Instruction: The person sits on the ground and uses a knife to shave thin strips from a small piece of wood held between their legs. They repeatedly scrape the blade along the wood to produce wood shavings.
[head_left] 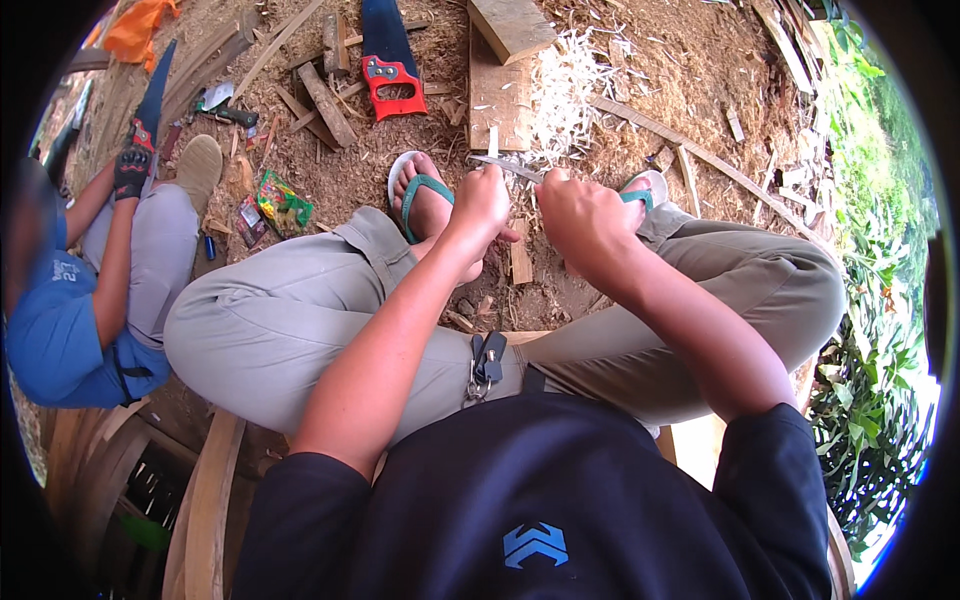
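Note:
My left hand (480,207) is closed around a thin pale strip of wood (493,140), whose upper end sticks out above the fingers. Close beside it, my right hand (587,222) grips a knife. The knife's narrow grey blade (508,165) points left and lies across the strip just above my left fingers. The handle is hidden inside my right fist. Both hands are held between my knees, over my sandalled feet. Beyond them a thick wooden plank (500,105) lies on the ground, with a wood block (512,28) on its far end.
Curled shavings (565,95) are heaped right of the plank. A red-handled saw (395,88) lies to its left among wood offcuts (325,105). At far left another person (80,290) wears a dark glove (132,172) and holds a second saw (152,100). Green plants (870,390) border the right.

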